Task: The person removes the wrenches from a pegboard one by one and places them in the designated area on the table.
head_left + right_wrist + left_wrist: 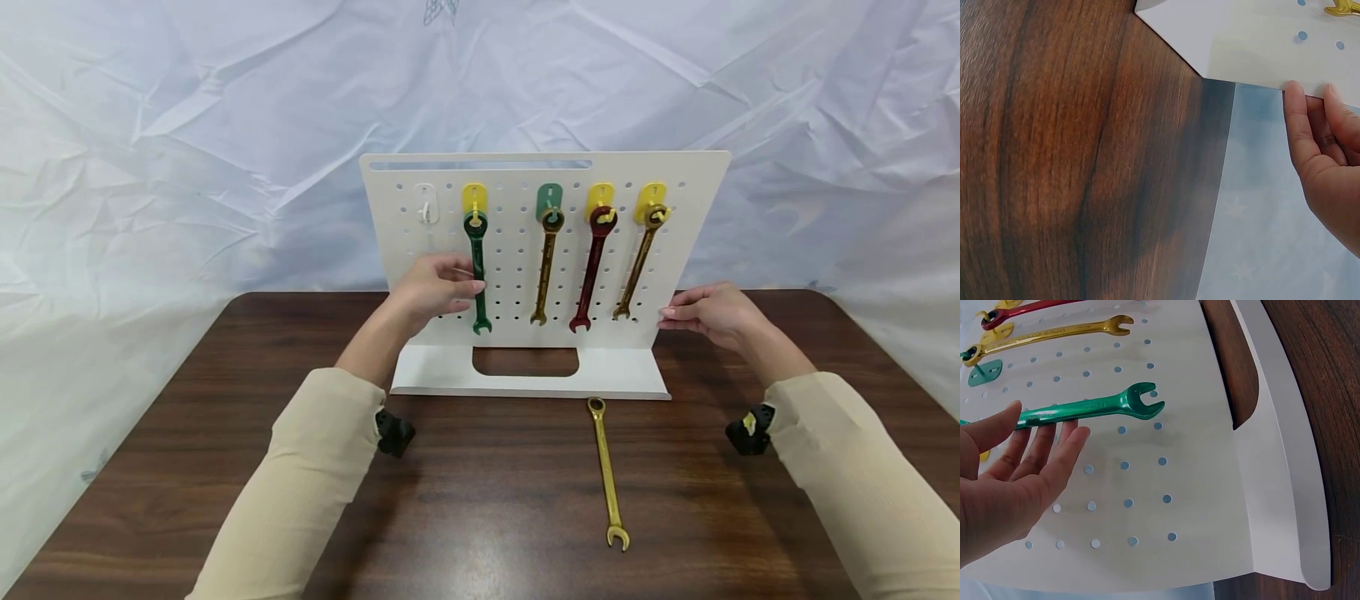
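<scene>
My left hand (437,287) pinches the shaft of a green combination wrench (478,258) between thumb and fingers. The wrench's ring end is at a yellow hook (474,198), its open jaw pointing down; in the left wrist view the hand (1029,462) has the thumb on one side of the shaft and the fingertips on the other. At the board's right edge, my right hand (716,315) grips the white pegboard (510,250) with the thumb in front. The right wrist view shows that hand (1329,144) at the same edge, some fingers hidden behind.
On the pegboard hang a bronze-gold wrench (546,271), a red wrench (591,271) and another gold wrench (637,267). A white hook (427,205) at the left bears nothing. One gold wrench (607,475) lies on the dark wooden table (300,508) before the stand. White sheeting (225,150) hangs behind.
</scene>
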Demonstrator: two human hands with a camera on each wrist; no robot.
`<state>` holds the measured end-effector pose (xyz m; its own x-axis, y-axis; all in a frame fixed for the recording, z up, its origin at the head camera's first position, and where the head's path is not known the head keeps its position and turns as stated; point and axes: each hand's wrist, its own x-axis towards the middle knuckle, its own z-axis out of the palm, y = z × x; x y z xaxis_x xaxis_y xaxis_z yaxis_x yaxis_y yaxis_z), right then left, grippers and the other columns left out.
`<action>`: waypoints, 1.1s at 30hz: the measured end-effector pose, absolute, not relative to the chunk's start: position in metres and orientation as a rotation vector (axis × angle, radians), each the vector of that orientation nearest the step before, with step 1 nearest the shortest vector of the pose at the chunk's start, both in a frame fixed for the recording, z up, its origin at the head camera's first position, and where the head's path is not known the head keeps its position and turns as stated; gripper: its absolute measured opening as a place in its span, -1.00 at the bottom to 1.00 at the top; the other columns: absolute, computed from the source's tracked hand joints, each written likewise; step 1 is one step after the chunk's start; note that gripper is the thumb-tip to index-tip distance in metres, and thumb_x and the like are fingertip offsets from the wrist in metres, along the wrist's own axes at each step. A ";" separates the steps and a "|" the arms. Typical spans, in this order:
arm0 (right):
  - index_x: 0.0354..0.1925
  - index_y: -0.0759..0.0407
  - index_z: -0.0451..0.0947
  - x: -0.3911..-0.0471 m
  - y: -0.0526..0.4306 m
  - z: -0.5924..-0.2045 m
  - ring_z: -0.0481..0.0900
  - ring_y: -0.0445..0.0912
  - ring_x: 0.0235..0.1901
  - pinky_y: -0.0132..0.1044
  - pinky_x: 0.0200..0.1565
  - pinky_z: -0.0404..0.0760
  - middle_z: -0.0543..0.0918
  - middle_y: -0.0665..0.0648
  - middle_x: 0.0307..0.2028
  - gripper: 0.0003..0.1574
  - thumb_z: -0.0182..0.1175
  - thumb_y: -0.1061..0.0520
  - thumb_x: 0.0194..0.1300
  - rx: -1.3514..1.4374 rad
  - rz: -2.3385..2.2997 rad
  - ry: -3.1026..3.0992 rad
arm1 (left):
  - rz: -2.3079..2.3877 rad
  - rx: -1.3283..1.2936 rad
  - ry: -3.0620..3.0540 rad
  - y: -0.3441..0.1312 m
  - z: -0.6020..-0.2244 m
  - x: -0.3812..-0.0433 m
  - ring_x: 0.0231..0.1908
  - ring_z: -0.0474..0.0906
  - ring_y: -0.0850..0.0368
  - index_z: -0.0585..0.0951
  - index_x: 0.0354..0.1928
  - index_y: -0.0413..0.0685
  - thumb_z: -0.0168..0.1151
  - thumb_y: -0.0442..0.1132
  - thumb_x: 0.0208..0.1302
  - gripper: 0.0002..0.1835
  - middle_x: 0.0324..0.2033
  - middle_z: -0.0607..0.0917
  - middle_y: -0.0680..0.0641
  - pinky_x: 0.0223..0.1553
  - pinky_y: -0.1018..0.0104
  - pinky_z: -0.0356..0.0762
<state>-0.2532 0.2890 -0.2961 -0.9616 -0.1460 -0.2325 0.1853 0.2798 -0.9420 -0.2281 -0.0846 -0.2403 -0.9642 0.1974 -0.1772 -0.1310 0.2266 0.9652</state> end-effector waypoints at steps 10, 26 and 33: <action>-0.28 0.30 0.53 -0.252 0.289 -0.296 0.65 -0.07 -0.27 -0.07 0.02 0.52 0.63 0.06 -0.41 -0.91 0.08 0.32 0.28 0.039 -1.718 2.289 | 1.824 0.079 2.212 -0.085 -0.242 -0.223 -0.14 0.49 -0.03 0.42 -0.03 -0.28 0.16 -0.39 0.23 -0.72 -0.09 0.51 -0.20 -0.02 0.16 0.55; -0.25 0.33 0.52 -0.252 0.289 -0.295 0.65 -0.10 -0.30 -0.07 0.02 0.52 0.63 0.06 -0.40 -0.90 0.09 0.30 0.28 0.051 -1.707 2.289 | 1.829 0.077 2.226 -0.084 -0.238 -0.214 -0.19 0.54 -0.02 0.43 -0.06 -0.30 0.13 -0.43 0.23 -0.76 -0.16 0.55 -0.22 -0.11 0.15 0.60; -0.28 0.29 0.53 -0.253 0.288 -0.295 0.65 -0.11 -0.30 -0.05 0.04 0.50 0.62 0.05 -0.40 -0.90 0.07 0.31 0.29 0.052 -1.712 2.286 | 1.812 0.137 2.264 -0.083 -0.237 -0.210 -0.30 0.58 0.04 0.45 -0.09 -0.31 0.15 -0.44 0.22 -0.77 -0.25 0.56 -0.20 -0.19 0.17 0.64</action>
<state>-0.2526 0.2883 -0.2946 -0.9590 -0.1400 -0.2466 0.1972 0.2953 -0.9348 -0.2098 -0.0834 -0.2368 -0.9673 0.2202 -0.1262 -0.0749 0.2273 0.9709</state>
